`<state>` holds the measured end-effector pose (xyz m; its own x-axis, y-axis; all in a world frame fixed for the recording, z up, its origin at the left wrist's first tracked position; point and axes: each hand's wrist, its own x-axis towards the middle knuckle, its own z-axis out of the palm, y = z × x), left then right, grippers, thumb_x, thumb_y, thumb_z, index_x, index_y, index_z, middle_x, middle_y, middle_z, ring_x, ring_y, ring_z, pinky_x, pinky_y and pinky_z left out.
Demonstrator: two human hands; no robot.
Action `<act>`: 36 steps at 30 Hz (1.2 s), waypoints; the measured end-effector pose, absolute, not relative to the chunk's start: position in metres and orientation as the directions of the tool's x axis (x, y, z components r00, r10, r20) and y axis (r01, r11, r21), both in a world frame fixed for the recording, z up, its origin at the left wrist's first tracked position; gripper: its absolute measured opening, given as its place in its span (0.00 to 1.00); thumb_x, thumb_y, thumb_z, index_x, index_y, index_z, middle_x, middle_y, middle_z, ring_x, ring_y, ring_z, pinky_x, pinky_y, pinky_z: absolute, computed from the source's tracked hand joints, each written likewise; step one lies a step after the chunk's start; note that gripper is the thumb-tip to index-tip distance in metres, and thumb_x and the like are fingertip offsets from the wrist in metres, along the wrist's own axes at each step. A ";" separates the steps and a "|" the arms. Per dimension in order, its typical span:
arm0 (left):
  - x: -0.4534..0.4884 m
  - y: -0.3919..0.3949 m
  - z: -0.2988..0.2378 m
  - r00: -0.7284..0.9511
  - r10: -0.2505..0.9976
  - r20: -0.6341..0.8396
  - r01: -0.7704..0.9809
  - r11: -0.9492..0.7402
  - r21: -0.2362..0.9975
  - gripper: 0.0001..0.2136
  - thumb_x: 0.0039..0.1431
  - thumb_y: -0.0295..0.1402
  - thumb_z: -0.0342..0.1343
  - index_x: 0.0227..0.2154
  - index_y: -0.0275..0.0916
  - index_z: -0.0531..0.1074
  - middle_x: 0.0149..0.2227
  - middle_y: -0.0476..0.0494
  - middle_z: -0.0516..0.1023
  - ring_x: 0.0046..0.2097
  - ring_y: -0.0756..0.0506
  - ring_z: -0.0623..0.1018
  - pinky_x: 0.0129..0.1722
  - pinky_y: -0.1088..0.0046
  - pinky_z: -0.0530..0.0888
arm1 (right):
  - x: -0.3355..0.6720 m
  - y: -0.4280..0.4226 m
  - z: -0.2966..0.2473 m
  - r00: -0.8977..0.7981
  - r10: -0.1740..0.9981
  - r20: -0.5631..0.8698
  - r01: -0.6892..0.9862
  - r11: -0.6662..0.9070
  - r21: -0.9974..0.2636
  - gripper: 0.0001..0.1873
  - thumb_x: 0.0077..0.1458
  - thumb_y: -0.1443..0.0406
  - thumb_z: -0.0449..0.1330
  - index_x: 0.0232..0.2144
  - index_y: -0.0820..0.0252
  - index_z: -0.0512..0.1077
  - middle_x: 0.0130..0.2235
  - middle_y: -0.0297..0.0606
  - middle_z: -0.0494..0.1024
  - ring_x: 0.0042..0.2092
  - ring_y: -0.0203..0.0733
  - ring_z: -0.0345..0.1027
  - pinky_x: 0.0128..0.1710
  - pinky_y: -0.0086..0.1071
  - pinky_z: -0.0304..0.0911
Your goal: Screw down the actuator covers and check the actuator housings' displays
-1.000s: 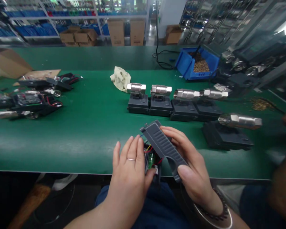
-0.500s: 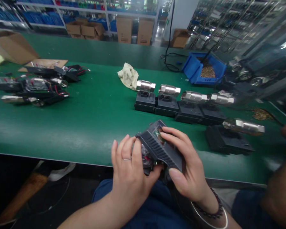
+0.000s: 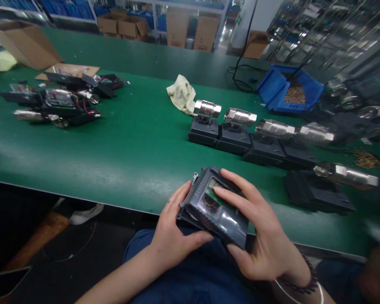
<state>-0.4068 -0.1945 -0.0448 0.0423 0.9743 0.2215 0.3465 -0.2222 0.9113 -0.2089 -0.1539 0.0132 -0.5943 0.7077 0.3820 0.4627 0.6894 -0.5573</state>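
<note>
Both hands hold a dark grey device housing (image 3: 224, 226) over the near edge of the bench, its cover face up. Through the window in the cover a small display, green board and wires show. My left hand (image 3: 177, 223) wraps the left side, thumb along the near edge and fingers behind it. My right hand (image 3: 259, 223) grips the right side, fingertips on the cover by the window and thumb at the near corner. A small metal piece (image 3: 194, 177) sticks out at the far left corner. The housing's underside is hidden.
Finished-looking grey boxes with metal valves (image 3: 240, 116) stand in a row beyond. Opened units with wires (image 3: 60, 103) lie left. A cloth (image 3: 181, 93), a blue bin (image 3: 269, 90) of small brass-coloured parts and a carton (image 3: 25, 44) sit farther back. A blurred person's arm (image 3: 378, 270) is at right.
The cover has come down flatter over the housing, hiding the inside that showed before. My left fingers have moved from the opening to the left side. The view has shifted.
</note>
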 end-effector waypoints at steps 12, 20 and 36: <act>-0.411 -0.191 -0.051 0.061 0.965 0.253 0.311 -0.260 0.914 0.41 0.51 0.56 0.62 0.63 0.38 0.61 0.60 0.28 0.70 0.61 0.33 0.72 0.60 0.51 0.70 | -0.207 -0.146 0.026 -0.728 0.605 0.321 0.427 0.768 -0.478 0.35 0.50 0.67 0.57 0.61 0.62 0.59 0.66 0.47 0.55 0.65 0.49 0.53 0.63 0.41 0.55; -0.410 -0.190 -0.053 0.065 0.971 0.229 0.293 -0.238 0.926 0.43 0.50 0.60 0.59 0.63 0.39 0.61 0.61 0.29 0.70 0.62 0.32 0.71 0.60 0.52 0.70 | -0.207 -0.150 0.026 -0.720 0.623 0.307 0.450 0.755 -0.476 0.33 0.51 0.70 0.56 0.61 0.64 0.60 0.67 0.47 0.54 0.65 0.50 0.52 0.63 0.41 0.54; -0.414 -0.191 -0.058 0.082 0.948 0.309 0.299 -0.319 0.899 0.41 0.51 0.57 0.60 0.64 0.42 0.60 0.61 0.31 0.70 0.61 0.33 0.71 0.59 0.53 0.72 | -0.210 -0.154 0.026 -0.724 0.595 0.348 0.427 0.783 -0.452 0.31 0.51 0.70 0.56 0.58 0.64 0.63 0.65 0.48 0.57 0.64 0.50 0.54 0.62 0.41 0.56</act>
<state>-0.4141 -0.1906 -0.0576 0.0821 0.9475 0.3090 0.2987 -0.3191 0.8994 -0.2100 -0.1535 0.0262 -0.7244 0.5953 0.3478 0.4266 0.7833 -0.4521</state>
